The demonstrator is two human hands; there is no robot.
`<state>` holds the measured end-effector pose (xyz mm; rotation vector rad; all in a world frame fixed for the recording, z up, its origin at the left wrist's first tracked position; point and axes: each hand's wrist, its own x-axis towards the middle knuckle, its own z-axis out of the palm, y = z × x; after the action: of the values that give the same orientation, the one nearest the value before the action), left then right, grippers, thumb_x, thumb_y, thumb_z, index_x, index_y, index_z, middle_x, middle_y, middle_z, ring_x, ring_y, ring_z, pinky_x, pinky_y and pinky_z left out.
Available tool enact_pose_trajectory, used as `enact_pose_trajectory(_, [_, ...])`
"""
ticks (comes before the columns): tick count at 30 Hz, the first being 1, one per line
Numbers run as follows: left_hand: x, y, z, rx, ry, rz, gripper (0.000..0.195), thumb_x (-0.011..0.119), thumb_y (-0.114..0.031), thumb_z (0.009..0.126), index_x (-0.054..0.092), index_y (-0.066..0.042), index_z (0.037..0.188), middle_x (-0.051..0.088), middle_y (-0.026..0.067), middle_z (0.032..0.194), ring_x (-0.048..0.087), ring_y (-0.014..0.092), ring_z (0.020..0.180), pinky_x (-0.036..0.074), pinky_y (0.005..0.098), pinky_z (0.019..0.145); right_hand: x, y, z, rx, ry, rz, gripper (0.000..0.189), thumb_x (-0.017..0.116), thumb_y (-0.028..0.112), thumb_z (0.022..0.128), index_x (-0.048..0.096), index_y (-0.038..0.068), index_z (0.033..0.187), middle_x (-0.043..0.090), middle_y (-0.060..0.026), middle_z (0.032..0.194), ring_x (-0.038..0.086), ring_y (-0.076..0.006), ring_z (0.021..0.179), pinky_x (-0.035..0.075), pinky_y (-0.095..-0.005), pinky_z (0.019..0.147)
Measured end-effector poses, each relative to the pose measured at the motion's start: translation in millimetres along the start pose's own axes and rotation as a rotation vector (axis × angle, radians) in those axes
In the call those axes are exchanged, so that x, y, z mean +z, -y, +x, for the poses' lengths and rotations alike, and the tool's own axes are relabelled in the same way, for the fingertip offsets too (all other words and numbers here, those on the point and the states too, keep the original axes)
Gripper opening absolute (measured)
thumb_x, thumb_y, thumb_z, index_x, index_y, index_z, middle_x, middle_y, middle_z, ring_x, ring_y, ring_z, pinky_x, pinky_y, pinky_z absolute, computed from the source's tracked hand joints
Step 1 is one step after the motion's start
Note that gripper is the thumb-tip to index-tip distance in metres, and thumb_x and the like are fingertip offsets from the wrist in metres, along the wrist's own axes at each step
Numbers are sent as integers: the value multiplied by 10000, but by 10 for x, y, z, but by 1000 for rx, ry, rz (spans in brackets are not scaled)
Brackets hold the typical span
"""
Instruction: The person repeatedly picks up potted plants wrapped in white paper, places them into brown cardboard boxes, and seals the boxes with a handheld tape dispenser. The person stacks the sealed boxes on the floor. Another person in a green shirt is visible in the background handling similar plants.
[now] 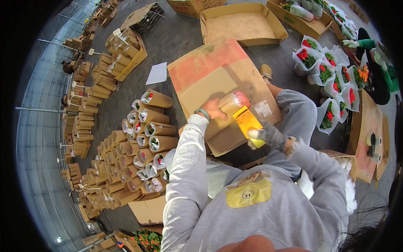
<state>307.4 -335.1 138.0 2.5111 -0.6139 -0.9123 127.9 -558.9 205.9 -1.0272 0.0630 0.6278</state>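
Note:
My bare left hand [214,109], with a green bangle at the wrist, holds down a corrugated cardboard roll [227,104]. A reddish, rounded base, likely a flower pot [241,99], shows at the roll's right end. In my gloved right hand [267,135] is a yellow-orange handheld tool [247,121], possibly a tape dispenser; its far end is close to the roll. Beneath lie flat corrugated cardboard sheets [207,91] on a large cardboard box [201,60]. What is inside the roll cannot be seen.
Many cardboard-wrapped flower pots [157,123] stand to the left. Red potted flowers in white sleeves [326,74] stand right, near a co-worker's gloved hand [351,43]. A shallow cardboard tray [242,23] lies ahead. Tape rolls [371,139] sit on a box [362,157] at right.

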Motion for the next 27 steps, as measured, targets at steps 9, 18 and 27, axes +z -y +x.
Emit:
enact_pose_trajectory(9, [121,328,167,-19,66,-250,855,819,-354,489,501,55,1169,617,203,1051,576,318,1016,437,373,881,-718,-429,168,-195,-425,-812,664,711,332,744,449,-24,1240,611,-225,1018,623,-344,904,479,-387,823])
enact_pose_trajectory(18, [241,141,-94,27,-58,-254,817,851,-292,527,500,-11,1210,619,115,1055,594,265,965,457,363,874,-1695,-612,1553,56,-245,-1865,328,534,296,826,616,41,1014,641,-172,1015,603,-328,947,416,-413,914])
enact_pose_trajectory(27, [616,68,-670,-200,-286,-1811,462,590,-319,863,518,-42,1225,622,117,1107,605,264,991,478,403,892,-106,-431,98,127,140,146,586,565,459,884,464,56,1297,588,-104,1191,560,-189,1087,472,-327,898])
